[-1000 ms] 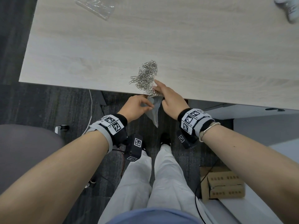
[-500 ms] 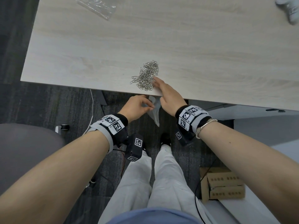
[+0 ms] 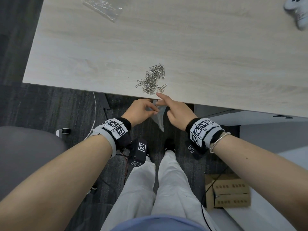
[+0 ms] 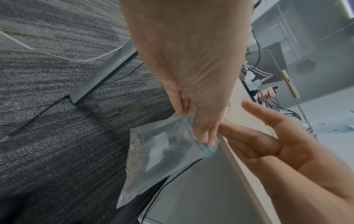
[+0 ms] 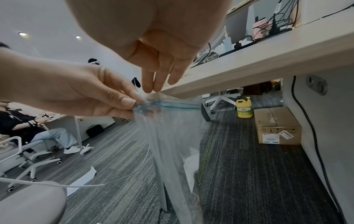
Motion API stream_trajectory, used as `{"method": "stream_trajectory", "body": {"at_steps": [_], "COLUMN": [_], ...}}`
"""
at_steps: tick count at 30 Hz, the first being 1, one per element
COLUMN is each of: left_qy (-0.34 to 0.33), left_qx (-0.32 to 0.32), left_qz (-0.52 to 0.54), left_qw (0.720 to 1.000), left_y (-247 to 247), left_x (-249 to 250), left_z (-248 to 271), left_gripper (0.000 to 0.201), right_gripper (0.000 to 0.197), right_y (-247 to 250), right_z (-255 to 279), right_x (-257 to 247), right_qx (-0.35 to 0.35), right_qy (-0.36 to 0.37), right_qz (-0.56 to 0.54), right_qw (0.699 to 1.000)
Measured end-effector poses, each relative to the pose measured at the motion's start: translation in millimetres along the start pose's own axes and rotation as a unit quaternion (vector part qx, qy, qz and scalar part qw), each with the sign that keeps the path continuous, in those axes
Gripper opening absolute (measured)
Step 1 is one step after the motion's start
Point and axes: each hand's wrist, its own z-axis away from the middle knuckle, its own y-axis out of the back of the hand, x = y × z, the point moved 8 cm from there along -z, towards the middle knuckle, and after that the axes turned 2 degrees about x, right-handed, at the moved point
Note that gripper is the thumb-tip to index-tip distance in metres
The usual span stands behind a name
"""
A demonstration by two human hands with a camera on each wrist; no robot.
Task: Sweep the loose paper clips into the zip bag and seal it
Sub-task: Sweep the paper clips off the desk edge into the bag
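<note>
A heap of silver paper clips (image 3: 152,80) lies on the pale wooden table (image 3: 200,55), close to its near edge. Just below that edge my left hand (image 3: 155,111) pinches the blue zip rim of a clear zip bag (image 4: 162,154), which hangs down open. Some clips (image 4: 137,145) lie in its lower corner. My right hand (image 3: 162,100) is open with straight fingers (image 5: 161,75) at the bag's mouth (image 5: 168,104). Its index finger reaches the table edge, a little short of the heap.
A second clear bag (image 3: 103,8) lies at the table's far left and a white object (image 3: 298,12) at the far right. On the floor are a cardboard box (image 3: 228,194), a grey chair (image 3: 25,155), cables, a yellow bottle (image 5: 244,108) and another box (image 5: 277,125).
My right hand has drawn back from the heap of clips to the table edge at the bag's mouth. My left hand keeps its hold on the bag.
</note>
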Motion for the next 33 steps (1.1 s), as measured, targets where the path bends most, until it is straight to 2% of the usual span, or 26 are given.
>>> {"method": "stream_trajectory", "body": {"at_steps": [2, 5, 7, 10, 15, 17, 23, 28, 30, 33], "left_qy": [-0.001, 0.006, 0.012, 0.016, 0.024, 0.024, 0.016, 0.014, 0.015, 0.013], "left_qx": [0.001, 0.000, -0.008, -0.027, -0.038, -0.036, -0.003, 0.008, 0.009, 0.013], "left_qz": [0.001, 0.012, 0.014, 0.009, 0.000, 0.002, -0.006, -0.006, -0.003, 0.006], "left_qw": [1.000, 1.000, 1.000, 0.999, 0.999, 0.999, 1.000, 1.000, 1.000, 1.000], "left_y": [0.4, 2.1, 2.7, 0.6, -2.5, -1.9, -1.9, -3.4, -3.8, -3.3], "left_x": [1.3, 2.6, 2.5, 1.8, -2.5, -1.9, 0.4, 1.3, 1.4, 3.1], "left_z": [0.8, 3.2, 3.7, 3.3, -0.4, -0.8, -1.2, -0.6, -0.6, 0.1], "left_gripper": [0.006, 0.007, 0.008, 0.008, 0.009, 0.008, 0.008, 0.008, 0.007, 0.008], "right_gripper": [0.070, 0.066, 0.064, 0.070, 0.075, 0.073, 0.068, 0.072, 0.074, 0.077], "right_y": [6.9, 30.6, 42.0, 48.9, 49.1, 48.2, 45.9, 31.2, 26.9, 37.4], "right_z": [-1.0, -19.2, -43.1, -80.9, -115.6, -113.3, -73.9, -45.3, -39.9, -31.0], "right_x": [-3.8, 0.5, 5.9, 8.5, 12.0, 18.8, 22.9, 19.1, 20.2, 26.0], "right_qx": [0.015, 0.099, 0.132, 0.114, 0.030, 0.005, 0.003, -0.006, 0.009, 0.081], "right_qy": [0.004, -0.016, -0.022, -0.022, -0.033, -0.040, -0.030, -0.032, -0.035, -0.051], "right_qz": [-0.003, -0.025, -0.040, -0.053, -0.008, 0.000, -0.004, -0.014, -0.038, -0.077], "right_qw": [1.000, 0.995, 0.990, 0.992, 0.999, 0.999, 1.000, 0.999, 0.999, 0.992]}}
